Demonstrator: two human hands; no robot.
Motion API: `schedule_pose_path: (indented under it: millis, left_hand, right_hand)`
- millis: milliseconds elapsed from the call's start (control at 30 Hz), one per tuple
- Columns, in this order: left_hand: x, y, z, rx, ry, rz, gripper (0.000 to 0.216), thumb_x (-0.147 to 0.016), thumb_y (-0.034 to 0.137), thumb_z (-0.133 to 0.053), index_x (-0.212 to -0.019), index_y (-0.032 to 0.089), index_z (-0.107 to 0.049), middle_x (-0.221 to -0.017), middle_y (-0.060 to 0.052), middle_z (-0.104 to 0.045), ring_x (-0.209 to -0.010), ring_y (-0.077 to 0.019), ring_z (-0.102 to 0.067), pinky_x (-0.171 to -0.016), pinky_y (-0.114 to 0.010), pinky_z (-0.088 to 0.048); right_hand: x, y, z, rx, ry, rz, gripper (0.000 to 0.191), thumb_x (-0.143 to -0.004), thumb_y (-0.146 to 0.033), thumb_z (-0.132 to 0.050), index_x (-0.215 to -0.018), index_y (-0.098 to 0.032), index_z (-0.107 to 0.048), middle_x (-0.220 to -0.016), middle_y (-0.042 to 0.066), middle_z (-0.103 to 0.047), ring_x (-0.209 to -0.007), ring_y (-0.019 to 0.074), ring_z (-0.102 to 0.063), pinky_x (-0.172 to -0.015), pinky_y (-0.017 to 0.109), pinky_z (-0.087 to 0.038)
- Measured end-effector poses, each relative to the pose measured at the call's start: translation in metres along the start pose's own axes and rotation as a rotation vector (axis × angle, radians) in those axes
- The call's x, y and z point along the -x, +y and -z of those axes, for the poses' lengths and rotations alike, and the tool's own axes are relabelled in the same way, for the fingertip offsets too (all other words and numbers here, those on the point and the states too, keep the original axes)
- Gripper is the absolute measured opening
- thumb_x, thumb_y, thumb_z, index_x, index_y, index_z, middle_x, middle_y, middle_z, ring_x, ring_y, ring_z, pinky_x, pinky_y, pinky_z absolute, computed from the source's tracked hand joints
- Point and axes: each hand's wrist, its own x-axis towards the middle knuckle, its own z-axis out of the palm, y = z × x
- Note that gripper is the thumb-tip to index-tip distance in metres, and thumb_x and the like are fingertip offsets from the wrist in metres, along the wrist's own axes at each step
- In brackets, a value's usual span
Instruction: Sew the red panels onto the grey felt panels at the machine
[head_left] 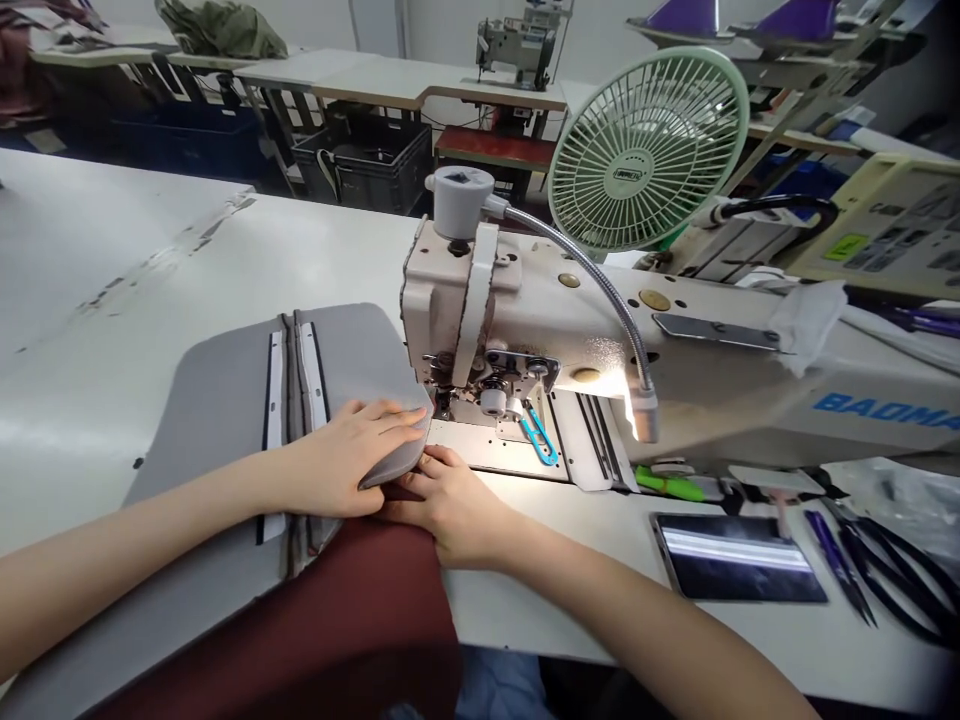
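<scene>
A grey padded fabric panel (225, 380) with a zipper strip down its middle lies on the white table, its rounded edge under the needle area of a cream sewing machine (480, 320). My left hand (349, 460) lies flat on the panel's right edge, fingers stretched toward the needle. My right hand (450, 505) rests just below that edge, fingers curled and pinching the panel's rim beside a dark red fabric (352, 620) that hangs over the table's front.
A green fan (649, 150) stands behind the machine, and a gooseneck lamp (645, 410) lights the needle plate. A phone (739, 560), scissors (892, 580) and a green tool (671, 485) lie at the right. Other sewing tables and crates stand behind.
</scene>
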Motion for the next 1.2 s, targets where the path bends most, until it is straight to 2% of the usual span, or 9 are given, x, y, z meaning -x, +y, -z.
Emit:
schedule_pose_path:
  millis: [167, 367, 500, 767, 967, 1200]
  left_hand:
    - [-0.004, 0.0, -0.001, -0.027, -0.009, 0.008, 0.079, -0.07, 0.022, -0.052, -0.148, 0.02, -0.036, -0.161, -0.008, -0.027, -0.144, -0.0316, -0.027, -0.11, -0.05, -0.032]
    - [-0.007, -0.004, -0.001, -0.045, -0.009, -0.008, 0.074, -0.071, 0.021, -0.051, -0.145, 0.021, -0.039, -0.16, -0.008, -0.029, -0.144, -0.0302, -0.027, -0.109, -0.049, -0.032]
    - [-0.008, -0.003, 0.0, -0.058, -0.025, -0.002, 0.076, -0.072, 0.021, -0.05, -0.146, 0.021, -0.037, -0.161, -0.007, -0.027, -0.144, -0.0304, -0.027, -0.109, -0.049, -0.033]
    - [-0.01, -0.004, 0.002, -0.074, -0.024, -0.013, 0.069, -0.07, 0.021, -0.054, -0.139, 0.023, -0.046, -0.157, -0.006, -0.036, -0.141, -0.0336, -0.032, -0.108, -0.05, -0.036]
    - [-0.019, -0.001, 0.001, -0.071, -0.003, -0.011, 0.065, -0.071, 0.022, -0.054, -0.136, 0.023, -0.049, -0.156, -0.007, -0.037, -0.141, -0.034, -0.031, -0.107, -0.049, -0.036]
    - [-0.027, 0.007, 0.0, -0.064, -0.007, -0.011, 0.062, -0.072, 0.024, -0.053, -0.134, 0.02, -0.05, -0.154, -0.01, -0.04, -0.14, -0.0343, -0.032, -0.105, -0.049, -0.036]
  right_hand:
    - [0.001, 0.001, -0.004, 0.006, 0.015, 0.004, 0.047, -0.084, -0.025, -0.055, -0.131, -0.028, -0.061, -0.126, 0.005, -0.063, -0.112, 0.0265, -0.046, -0.105, 0.044, -0.028]
    - [0.002, 0.0, -0.002, 0.02, -0.004, 0.002, 0.051, -0.084, -0.026, -0.055, -0.135, -0.029, -0.058, -0.136, 0.006, -0.057, -0.118, 0.0281, -0.043, -0.103, 0.044, -0.029]
    - [0.002, 0.0, -0.002, 0.027, 0.007, 0.002, 0.05, -0.084, -0.026, -0.055, -0.134, -0.029, -0.059, -0.135, 0.007, -0.057, -0.117, 0.0286, -0.044, -0.103, 0.045, -0.03]
    - [0.003, 0.001, -0.002, 0.046, 0.008, -0.002, 0.048, -0.086, -0.03, -0.055, -0.134, -0.03, -0.059, -0.137, 0.009, -0.055, -0.116, 0.0295, -0.044, -0.1, 0.045, -0.032]
    - [0.009, 0.003, 0.007, 0.06, -0.012, -0.018, 0.049, -0.084, -0.024, -0.055, -0.132, -0.03, -0.061, -0.132, 0.008, -0.058, -0.112, 0.0291, -0.046, -0.099, 0.044, -0.033]
    - [0.017, 0.002, 0.013, 0.049, -0.022, -0.044, 0.052, -0.082, -0.026, -0.055, -0.135, -0.029, -0.059, -0.133, 0.01, -0.057, -0.112, 0.0297, -0.046, -0.097, 0.045, -0.034]
